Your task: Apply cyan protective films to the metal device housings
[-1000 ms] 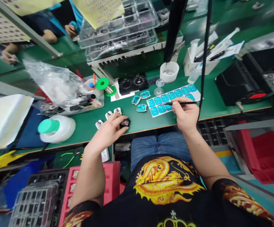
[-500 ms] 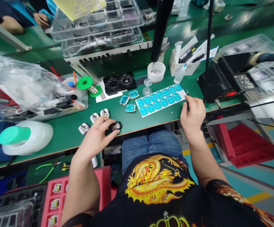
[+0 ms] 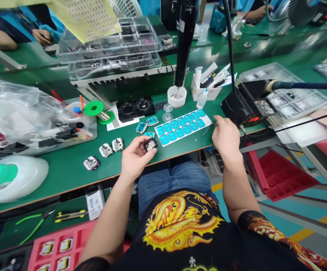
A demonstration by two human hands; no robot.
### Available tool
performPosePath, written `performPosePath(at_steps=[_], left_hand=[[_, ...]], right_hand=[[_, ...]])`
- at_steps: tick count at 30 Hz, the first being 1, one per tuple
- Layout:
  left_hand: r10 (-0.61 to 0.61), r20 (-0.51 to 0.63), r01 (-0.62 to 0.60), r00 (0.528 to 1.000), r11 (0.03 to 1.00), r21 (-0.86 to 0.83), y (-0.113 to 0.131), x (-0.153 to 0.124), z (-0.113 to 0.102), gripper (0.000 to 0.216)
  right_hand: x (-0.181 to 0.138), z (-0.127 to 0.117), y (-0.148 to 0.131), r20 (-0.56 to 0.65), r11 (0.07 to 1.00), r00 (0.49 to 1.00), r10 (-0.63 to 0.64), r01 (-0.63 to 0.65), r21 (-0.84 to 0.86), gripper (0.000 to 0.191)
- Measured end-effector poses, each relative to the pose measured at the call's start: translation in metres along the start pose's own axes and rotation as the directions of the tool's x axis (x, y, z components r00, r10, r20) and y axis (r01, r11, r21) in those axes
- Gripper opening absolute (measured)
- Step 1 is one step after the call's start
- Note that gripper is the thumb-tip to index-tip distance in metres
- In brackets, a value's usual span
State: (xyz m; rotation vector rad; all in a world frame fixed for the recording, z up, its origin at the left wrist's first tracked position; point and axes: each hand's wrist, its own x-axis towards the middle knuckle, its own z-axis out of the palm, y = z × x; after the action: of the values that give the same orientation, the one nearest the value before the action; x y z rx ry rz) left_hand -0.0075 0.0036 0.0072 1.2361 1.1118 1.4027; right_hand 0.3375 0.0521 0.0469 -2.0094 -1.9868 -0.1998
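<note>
Your left hand (image 3: 137, 154) has moved to the right since half a second ago: the dark case (image 3: 151, 144) in it was close to the pale cases (image 3: 105, 149), and now it is near the turquoise cases (image 3: 141, 127), by the front edge of the bench (image 3: 67, 169). Your thumb and fingers are closed on this case. Your right hand (image 3: 227, 137), well apart from the left, is closed on a tweezer-like tool (image 3: 208, 129); one second ago this tool lay across the sticker sheet (image 3: 208, 119), and now it points down and left, just beside the right end of the sheet. Whether its tips hold something, I cannot tell. For the work in hand this means, in my judgement, that the dark case is now the one piece being handled, separated from the pale ones. Counting from left to right, you have one bottle (image 3: 28, 177) with a green top, three pale cases, one green spool (image 3: 94, 108), three turquoise cases, then the one dark case in your fingers, one sheet with thirteen blue stickers (image 3: 179, 132), seven in the far row and six in the near row, one white cup (image 3: 176, 103) behind it, and one tool.
</note>
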Motion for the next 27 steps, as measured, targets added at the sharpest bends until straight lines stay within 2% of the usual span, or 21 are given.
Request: performPosePath(at_steps=[3,8,14,23,27], left_hand=[[-0.003,0.053,0.003,0.999,1.0,0.0,-0.005,0.002,0.0,0.042],[0.006,0.17,-0.022,0.985,0.995,0.094,-0.002,-0.001,-0.001,0.04],[-0.008,0.204,-0.02,0.979,0.991,0.135,-0.001,-0.003,0.0,0.037],[-0.024,0.242,-0.02,0.97,0.984,0.175,0.001,-0.005,0.001,0.035],[-0.027,0.256,-0.027,0.966,0.979,0.204,0.0,-0.006,0.0,0.035]], right_hand=[[0.013,0.004,-0.008,-0.042,0.995,0.999,-0.024,0.028,0.091,0.04],[0.035,0.019,-0.013,0.074,0.995,0.996,-0.053,0.046,0.093,0.03],[0.048,0.017,-0.012,0.207,0.994,0.978,-0.038,0.017,0.105,0.026],[0.068,0.013,-0.012,0.355,0.999,0.934,-0.036,0.038,0.002,0.017],[0.069,0.014,-0.011,0.369,1.0,0.929,-0.028,0.03,0.0,0.024]])
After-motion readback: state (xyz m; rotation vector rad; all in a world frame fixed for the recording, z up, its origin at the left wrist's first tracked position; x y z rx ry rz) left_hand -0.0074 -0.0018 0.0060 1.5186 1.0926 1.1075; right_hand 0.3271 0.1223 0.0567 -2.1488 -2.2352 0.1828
